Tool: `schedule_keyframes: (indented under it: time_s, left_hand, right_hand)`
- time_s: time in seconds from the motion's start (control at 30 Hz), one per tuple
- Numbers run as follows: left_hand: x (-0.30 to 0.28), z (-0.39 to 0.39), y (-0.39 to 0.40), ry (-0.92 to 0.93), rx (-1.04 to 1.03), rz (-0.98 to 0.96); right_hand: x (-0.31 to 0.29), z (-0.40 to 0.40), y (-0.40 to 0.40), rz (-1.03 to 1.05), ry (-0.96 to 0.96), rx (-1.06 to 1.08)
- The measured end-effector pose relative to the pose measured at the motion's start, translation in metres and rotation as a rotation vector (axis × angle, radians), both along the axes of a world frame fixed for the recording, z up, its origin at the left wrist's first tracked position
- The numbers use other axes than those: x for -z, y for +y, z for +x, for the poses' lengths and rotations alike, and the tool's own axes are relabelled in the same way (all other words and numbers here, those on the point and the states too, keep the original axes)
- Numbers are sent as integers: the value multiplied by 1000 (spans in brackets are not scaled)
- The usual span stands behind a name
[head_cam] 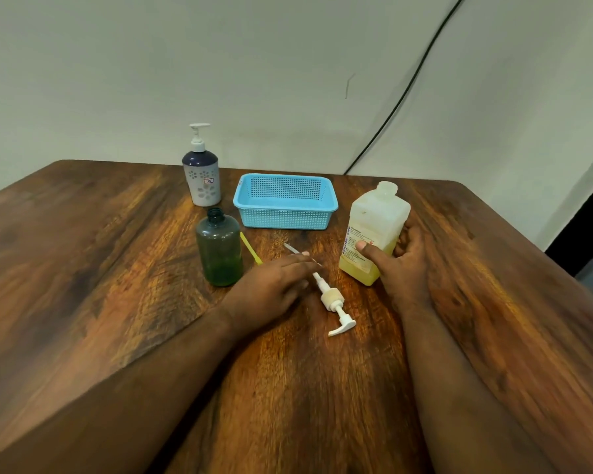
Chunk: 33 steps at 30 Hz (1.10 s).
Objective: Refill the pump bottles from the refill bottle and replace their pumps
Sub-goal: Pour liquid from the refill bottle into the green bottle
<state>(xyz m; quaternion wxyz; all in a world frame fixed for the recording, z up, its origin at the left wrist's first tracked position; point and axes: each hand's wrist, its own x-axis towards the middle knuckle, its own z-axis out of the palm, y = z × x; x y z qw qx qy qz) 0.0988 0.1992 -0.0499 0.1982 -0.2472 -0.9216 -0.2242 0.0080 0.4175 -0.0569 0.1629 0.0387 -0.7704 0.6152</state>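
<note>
Your two forearms come in from the bottom edge, and between them on the wooden table (117, 254) lies the loose white pump (332, 302), on its side, nozzle toward you and dip tube pointing away. Your left hand (271, 289) lies palm down just beside it, fingers straight and close together, their tips over the pump's tube near its far end; whether they press on the tube you cannot tell, since that hand is blurred. Your right hand (404, 265) grips the refill bottle (374, 230), thumb across the labelled front and fingers curled round its right side. That bottle stands upright on the table with no cap on its neck, yellow liquid filling only its lower part. Left of your left hand, close by it, stands the open green pump bottle (220, 248), upright, its neck bare, with green liquid low inside. A thin yellow stick (250, 248) lies on the table just beside that bottle, its near end running under your left fingers. Behind the green bottle stands a second pump bottle (202, 176), dark on top and pale with flower prints below, its white pump in place. To its right sits a blue perforated basket (285, 217), between the two pump bottles and the refill bottle. A black cable (408, 90) hangs down the wall behind.
</note>
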Motion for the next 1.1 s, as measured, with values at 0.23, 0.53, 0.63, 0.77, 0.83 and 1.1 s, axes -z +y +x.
schedule_keyframes:
  time_s: [0.23, 0.53, 0.63, 0.77, 0.83, 1.1]
  left_hand:
    - [4, 39, -44, 391, -383, 451]
    - [6, 25, -80, 101, -565, 839]
    - [10, 21, -82, -103, -369, 1007]
    - [13, 15, -93, -182, -234, 1067]
    - [15, 14, -98, -198, -188, 1101]
    - [15, 15, -109, -147, -171, 1006]
  right_hand:
    - [-18, 14, -17, 11, 28, -48]
    - [-65, 37, -58, 359, 178, -239]
    - [-80, 44, -75, 504, 215, -276]
    - [-95, 51, -91, 740, 288, -262]
    - [-100, 54, -96, 822, 315, -253]
    - [-103, 53, -106, 1083, 308, -321]
